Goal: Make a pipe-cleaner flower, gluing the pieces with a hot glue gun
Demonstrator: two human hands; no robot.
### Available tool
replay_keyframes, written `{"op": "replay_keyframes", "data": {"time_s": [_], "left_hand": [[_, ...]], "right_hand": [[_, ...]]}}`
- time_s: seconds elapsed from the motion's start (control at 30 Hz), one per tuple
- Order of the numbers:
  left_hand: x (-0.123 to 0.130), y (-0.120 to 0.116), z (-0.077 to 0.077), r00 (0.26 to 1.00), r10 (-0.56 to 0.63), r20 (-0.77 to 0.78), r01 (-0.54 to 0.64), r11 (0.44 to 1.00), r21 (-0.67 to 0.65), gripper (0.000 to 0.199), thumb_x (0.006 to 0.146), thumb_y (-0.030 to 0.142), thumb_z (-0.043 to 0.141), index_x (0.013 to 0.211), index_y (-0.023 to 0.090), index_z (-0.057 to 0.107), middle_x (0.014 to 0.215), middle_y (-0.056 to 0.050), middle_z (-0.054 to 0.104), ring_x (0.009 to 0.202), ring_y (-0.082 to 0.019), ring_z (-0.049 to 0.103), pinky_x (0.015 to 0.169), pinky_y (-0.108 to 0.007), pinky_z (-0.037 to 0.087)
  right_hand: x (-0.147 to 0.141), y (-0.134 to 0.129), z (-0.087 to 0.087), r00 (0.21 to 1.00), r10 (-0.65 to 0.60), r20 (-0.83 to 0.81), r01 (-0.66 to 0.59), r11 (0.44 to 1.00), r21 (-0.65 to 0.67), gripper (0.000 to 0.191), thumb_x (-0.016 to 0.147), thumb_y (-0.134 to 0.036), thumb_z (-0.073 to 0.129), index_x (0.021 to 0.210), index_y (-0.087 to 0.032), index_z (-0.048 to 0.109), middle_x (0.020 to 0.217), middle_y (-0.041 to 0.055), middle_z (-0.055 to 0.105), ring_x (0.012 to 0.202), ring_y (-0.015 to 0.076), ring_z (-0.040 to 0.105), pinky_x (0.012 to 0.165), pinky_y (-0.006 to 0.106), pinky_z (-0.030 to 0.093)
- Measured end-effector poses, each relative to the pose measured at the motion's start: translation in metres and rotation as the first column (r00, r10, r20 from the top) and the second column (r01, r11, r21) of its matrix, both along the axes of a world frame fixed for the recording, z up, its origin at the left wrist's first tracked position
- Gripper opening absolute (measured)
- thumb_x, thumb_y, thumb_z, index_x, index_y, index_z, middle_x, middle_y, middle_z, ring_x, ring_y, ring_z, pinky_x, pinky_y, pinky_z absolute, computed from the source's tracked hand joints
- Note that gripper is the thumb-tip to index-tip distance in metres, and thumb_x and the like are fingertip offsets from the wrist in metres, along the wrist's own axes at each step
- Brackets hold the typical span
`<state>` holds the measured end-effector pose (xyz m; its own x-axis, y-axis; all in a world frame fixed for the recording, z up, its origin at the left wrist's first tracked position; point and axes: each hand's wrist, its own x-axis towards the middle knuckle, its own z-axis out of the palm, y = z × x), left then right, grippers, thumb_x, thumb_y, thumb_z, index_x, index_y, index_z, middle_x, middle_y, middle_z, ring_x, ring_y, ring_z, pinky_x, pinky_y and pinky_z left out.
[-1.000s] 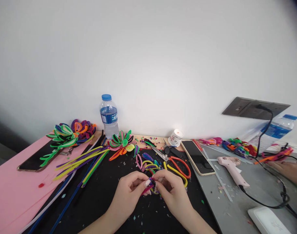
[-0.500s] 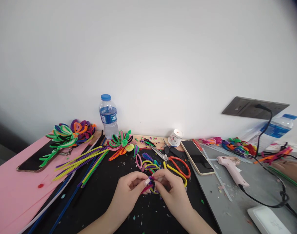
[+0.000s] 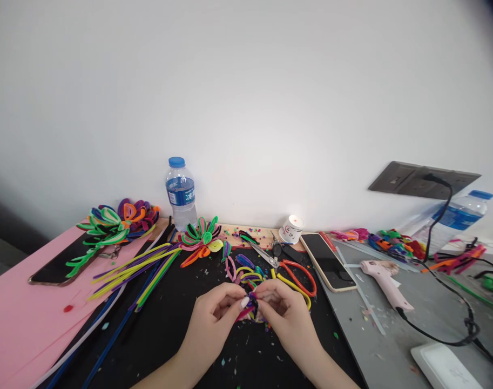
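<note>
A small piece of purple, black and magenta pipe cleaner (image 3: 252, 306) is pinched between my two hands over the black mat (image 3: 173, 329). My left hand (image 3: 214, 319) grips it from the left with thumb and fingertips. From the right, my right hand (image 3: 284, 310) pinches the same piece. Just beyond my fingers lie coloured pipe-cleaner loops (image 3: 246, 270), partly hidden. Red-handled scissors (image 3: 297, 273) and a yellow-handled tool (image 3: 291, 286) rest to their right.
Pipe-cleaner flowers (image 3: 201, 240), a bottle (image 3: 181, 194) and loose stems (image 3: 136, 270) are at the left. A paper cup (image 3: 291, 229), phone (image 3: 329, 262), pink glue gun (image 3: 387, 283) and black cable (image 3: 440, 341) stand or lie rightward. A person's fingers show at the right edge.
My hands stay nearly in place, with the held piece slightly turned. At the right edge, another person's hand has drawn back, and a green bundle now shows there.
</note>
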<state>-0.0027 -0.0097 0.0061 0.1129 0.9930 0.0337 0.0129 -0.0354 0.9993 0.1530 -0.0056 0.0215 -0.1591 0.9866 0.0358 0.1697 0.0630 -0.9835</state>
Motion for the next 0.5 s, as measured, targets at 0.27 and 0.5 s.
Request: {"op": "replay_keyframes", "data": {"time_s": [0.27,0.5], "left_hand": [[0.0,-0.0025,-0.0047,1.0,0.002,0.007,-0.002,1.0,0.022,0.008,0.078,0.023,0.057,0.078,0.018,0.063,0.075,-0.001,0.064,0.069,-0.016,0.061,0.063,-0.024,0.053],[-0.0003,-0.002,-0.0022,1.0,-0.006,-0.009,0.007,1.0,0.027,0.009,0.077,0.023,0.057,0.076,0.017,0.064,0.073,-0.002,0.064,0.065,-0.016,0.061,0.061,-0.024,0.052]], "right_hand": [[-0.003,0.0013,0.004,0.982,0.007,-0.189,-0.03,0.992,-0.121,0.005,0.07,-0.015,0.058,0.073,-0.017,0.056,0.057,-0.0051,0.055,0.048,0.0092,0.053,0.049,0.02,0.045],[-0.0012,-0.0009,0.0029,1.0,0.004,-0.016,-0.004,1.0,-0.005,0.003,0.073,-0.016,0.057,0.075,-0.017,0.057,0.058,-0.0032,0.056,0.049,0.0109,0.054,0.048,0.021,0.043]]}}
